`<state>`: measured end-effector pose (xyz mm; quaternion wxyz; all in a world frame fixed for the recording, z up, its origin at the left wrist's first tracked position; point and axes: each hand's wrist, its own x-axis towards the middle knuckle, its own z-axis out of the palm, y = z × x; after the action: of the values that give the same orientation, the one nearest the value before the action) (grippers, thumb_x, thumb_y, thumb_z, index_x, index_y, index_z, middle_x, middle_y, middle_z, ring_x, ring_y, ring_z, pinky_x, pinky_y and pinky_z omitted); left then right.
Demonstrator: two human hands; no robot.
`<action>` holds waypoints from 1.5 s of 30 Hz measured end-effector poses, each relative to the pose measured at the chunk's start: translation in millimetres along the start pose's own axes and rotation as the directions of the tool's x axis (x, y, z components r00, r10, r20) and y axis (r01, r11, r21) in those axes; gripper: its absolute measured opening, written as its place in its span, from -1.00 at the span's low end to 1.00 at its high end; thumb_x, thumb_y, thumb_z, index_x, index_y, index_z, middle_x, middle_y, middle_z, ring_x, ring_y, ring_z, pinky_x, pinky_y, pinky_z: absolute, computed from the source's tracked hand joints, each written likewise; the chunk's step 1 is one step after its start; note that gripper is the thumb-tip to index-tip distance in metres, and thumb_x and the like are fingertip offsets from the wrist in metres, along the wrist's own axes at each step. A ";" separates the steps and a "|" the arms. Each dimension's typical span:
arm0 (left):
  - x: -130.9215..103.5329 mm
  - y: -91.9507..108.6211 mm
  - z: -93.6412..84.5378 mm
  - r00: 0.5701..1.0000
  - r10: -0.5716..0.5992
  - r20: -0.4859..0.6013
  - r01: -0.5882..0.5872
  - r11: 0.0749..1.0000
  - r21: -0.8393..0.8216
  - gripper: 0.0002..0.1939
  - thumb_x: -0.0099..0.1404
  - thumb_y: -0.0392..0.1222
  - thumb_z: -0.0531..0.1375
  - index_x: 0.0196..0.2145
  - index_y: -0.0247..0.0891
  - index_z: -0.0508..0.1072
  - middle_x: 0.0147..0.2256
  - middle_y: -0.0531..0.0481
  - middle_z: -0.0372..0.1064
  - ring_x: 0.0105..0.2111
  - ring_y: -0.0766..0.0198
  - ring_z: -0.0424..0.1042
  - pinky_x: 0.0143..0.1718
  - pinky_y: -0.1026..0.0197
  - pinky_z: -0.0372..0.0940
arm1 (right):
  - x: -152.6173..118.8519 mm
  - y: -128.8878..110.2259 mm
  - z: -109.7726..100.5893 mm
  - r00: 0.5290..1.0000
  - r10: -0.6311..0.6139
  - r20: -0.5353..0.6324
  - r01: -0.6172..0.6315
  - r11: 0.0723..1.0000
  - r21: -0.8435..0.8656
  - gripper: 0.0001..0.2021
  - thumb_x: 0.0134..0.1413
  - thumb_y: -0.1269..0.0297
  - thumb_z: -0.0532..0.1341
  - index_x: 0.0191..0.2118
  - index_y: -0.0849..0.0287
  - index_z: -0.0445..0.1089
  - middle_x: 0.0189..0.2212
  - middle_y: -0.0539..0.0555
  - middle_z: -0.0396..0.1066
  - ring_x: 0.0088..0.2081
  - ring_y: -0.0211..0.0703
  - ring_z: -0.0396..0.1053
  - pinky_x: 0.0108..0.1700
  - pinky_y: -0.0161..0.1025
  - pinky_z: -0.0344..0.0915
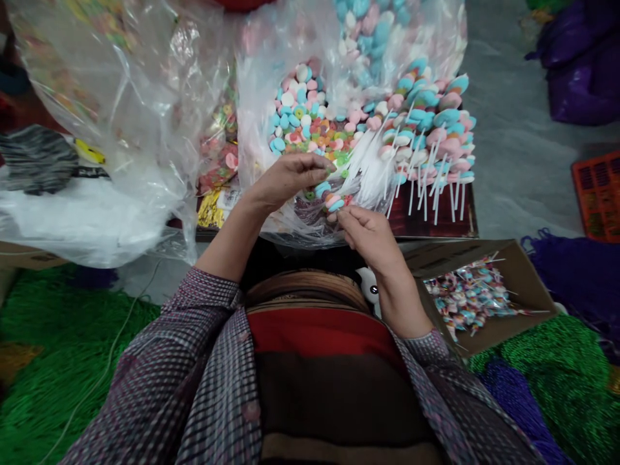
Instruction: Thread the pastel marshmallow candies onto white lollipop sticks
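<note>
In the head view, my right hand (368, 236) is closed in a pinch at the near end of a candy skewer (334, 203). Pink, blue and red soft sweets are threaded on it; the stick itself is mostly hidden. My left hand (293, 177) is just beyond, its thumb and fingers pressed together over the green gummy rings (341, 158). What lies between those fingertips is too small to make out. Loose white sticks (361, 171) lie on clear plastic to the right of my left hand. Pink, blue and white marshmallows (290, 103) are heaped behind it.
Finished candy skewers (429, 129) are stacked at the table's right end. Below stands a cardboard box (527, 278) of wrapped skewers (472, 294). Large clear bags (145, 97) cover the left side, near gold twist ties (210, 208). An orange crate (598, 194) sits far right.
</note>
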<state>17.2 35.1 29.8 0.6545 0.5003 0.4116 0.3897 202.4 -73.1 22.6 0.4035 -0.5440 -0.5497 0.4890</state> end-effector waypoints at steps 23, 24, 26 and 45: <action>-3.5 -31.1 11.1 0.989 -0.003 -0.151 -0.049 0.940 -0.339 -0.83 0.27 -0.21 0.42 -0.37 -0.23 0.49 -0.38 0.10 0.51 -0.37 0.42 0.51 -0.26 0.34 0.44 | 0.6 13.3 18.1 0.995 -0.044 -0.087 0.051 0.995 0.085 -0.60 0.28 -0.12 0.22 -0.30 0.13 0.54 -0.69 -0.15 0.18 -0.63 -0.34 0.07 -0.47 -0.28 0.06; -5.1 -32.0 13.0 0.988 -0.024 -0.152 -0.034 0.930 -0.366 -0.85 0.29 -0.22 0.40 -0.36 -0.23 0.49 -0.37 0.09 0.52 -0.34 0.40 0.53 -0.23 0.31 0.46 | 0.2 13.6 17.9 0.995 -0.051 -0.081 0.057 0.996 0.070 -0.62 0.28 -0.10 0.22 -0.30 0.12 0.54 -0.69 -0.15 0.20 -0.63 -0.33 0.09 -0.45 -0.27 0.09; -8.3 -31.5 16.9 0.987 -0.061 -0.148 -0.006 0.911 -0.412 -0.89 0.32 -0.23 0.36 -0.33 -0.24 0.49 -0.34 0.06 0.52 -0.28 0.37 0.55 -0.15 0.27 0.48 | 0.0 15.1 16.4 0.995 -0.051 -0.090 0.055 0.998 0.043 -0.65 0.27 -0.07 0.23 -0.29 0.10 0.55 -0.68 -0.14 0.24 -0.60 -0.31 0.13 -0.42 -0.25 0.12; 3.6 1.8 -5.9 0.935 0.267 -0.235 -0.135 0.878 0.460 -0.90 0.37 -0.26 0.22 -0.30 -0.15 0.55 -0.22 -0.04 0.49 0.03 0.08 0.46 0.13 0.08 0.33 | 16.0 19.6 16.6 0.972 0.067 -0.224 0.007 0.949 0.315 -0.48 0.09 -0.27 0.33 -0.46 0.12 0.31 -0.61 -0.13 0.31 -0.62 -0.41 0.03 -0.56 -0.35 -0.03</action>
<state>12.9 40.8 30.1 0.4134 0.6116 0.5251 0.4235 188.9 -60.2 -1.2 0.5386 -0.5347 -0.4059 0.5092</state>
